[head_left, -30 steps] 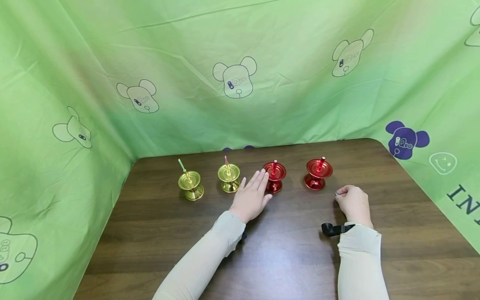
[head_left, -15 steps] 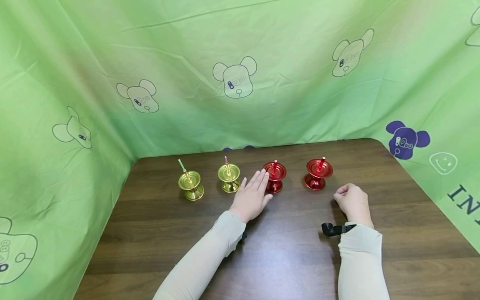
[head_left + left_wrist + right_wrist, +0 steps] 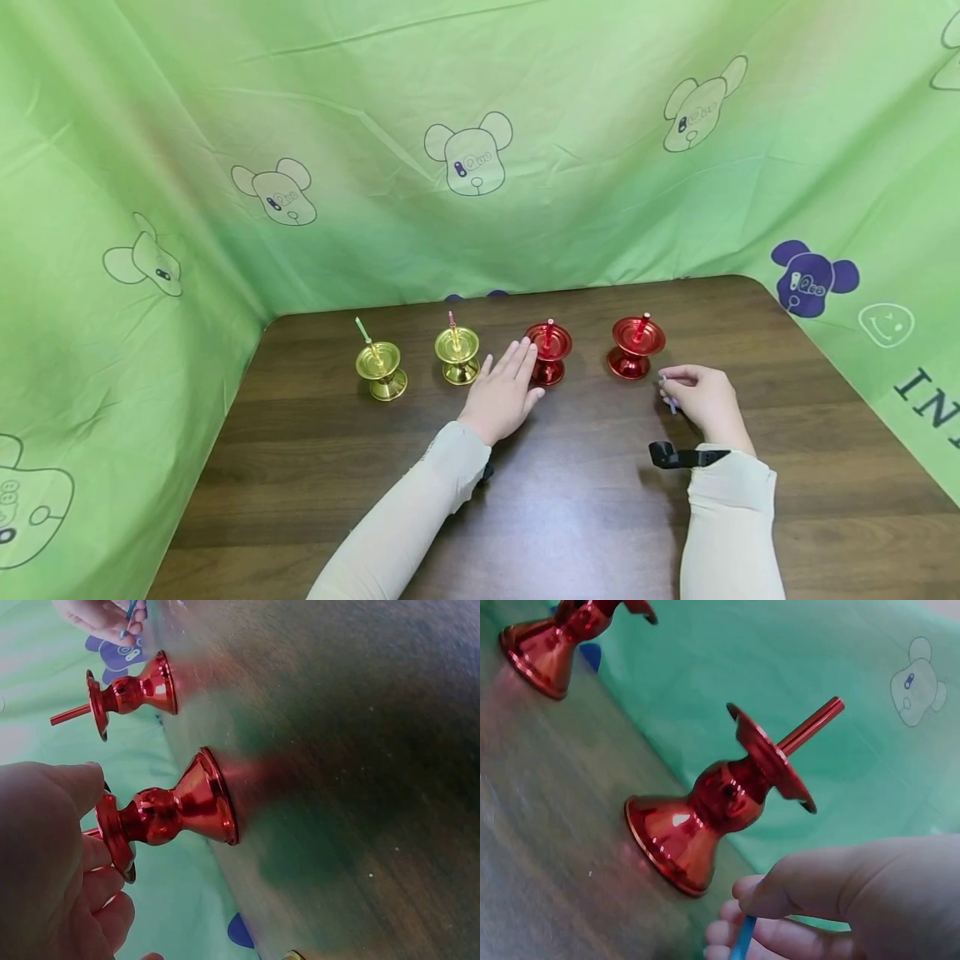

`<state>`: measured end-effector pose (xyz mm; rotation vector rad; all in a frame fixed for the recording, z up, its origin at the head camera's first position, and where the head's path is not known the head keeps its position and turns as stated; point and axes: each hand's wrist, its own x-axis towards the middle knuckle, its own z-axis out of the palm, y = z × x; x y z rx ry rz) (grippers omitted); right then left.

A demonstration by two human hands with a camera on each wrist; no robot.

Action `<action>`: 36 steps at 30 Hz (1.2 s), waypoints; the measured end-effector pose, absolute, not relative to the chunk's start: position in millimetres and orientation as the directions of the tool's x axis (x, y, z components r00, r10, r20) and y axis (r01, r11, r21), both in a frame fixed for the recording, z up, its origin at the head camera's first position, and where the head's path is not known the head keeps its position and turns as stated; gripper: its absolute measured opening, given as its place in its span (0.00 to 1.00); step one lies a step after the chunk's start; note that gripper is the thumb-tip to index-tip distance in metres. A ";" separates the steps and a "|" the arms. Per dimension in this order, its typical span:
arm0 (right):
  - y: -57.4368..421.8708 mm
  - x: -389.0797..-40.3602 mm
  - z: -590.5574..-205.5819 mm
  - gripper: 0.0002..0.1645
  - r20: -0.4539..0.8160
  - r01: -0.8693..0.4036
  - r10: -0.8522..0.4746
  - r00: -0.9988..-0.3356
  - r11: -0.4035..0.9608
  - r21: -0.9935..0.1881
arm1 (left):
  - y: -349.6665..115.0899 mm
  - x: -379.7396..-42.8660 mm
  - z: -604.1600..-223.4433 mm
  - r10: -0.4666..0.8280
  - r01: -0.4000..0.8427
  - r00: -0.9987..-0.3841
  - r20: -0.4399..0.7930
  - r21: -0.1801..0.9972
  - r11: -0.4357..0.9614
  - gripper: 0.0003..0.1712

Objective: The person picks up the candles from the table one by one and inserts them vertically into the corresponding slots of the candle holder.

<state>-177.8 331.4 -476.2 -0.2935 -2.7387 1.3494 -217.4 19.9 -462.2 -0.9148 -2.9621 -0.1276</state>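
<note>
My left hand (image 3: 501,400) lies beside the nearer red candle holder (image 3: 551,371), its extended fingers touching or overlapping the dish. In the left wrist view that holder (image 3: 159,816) stands upright on the table, with part of its dish hidden behind the fingers (image 3: 97,889). My right hand (image 3: 705,402) pinches a thin bluish-purple candle (image 3: 672,406) between thumb and fingers, to the right of the other red candle holder (image 3: 632,363). The right wrist view shows this candle (image 3: 742,939) as blue, partly hidden in the fingers, and a bare red tube rising from the holder's dish (image 3: 761,754).
Two gold candle holders stand at the left: one (image 3: 388,383) bears a leaning green candle (image 3: 363,330), the other (image 3: 460,371) a pink candle (image 3: 452,318). Green printed cloth (image 3: 562,208) hangs around the back and sides of the wooden table (image 3: 585,517).
My right hand has shifted slightly and its fingers have turned, so more of the purple candle shows below the fingertips. My left hand and the holders stay where they were.
</note>
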 end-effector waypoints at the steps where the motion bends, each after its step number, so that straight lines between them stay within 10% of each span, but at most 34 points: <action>1: 331.1 -178.3 -475.7 0.18 -0.030 0.134 0.189 -0.981 0.568 -0.812 | 19.8 -217.2 -461.9 0.561 0.565 -0.825 0.061 0.067 0.823 0.40; 36: 289.1 -182.9 -445.8 0.17 0.047 -0.037 0.011 -0.999 0.443 -0.896 | 19.1 -216.4 -459.0 0.563 0.565 -0.825 0.046 0.063 0.823 0.39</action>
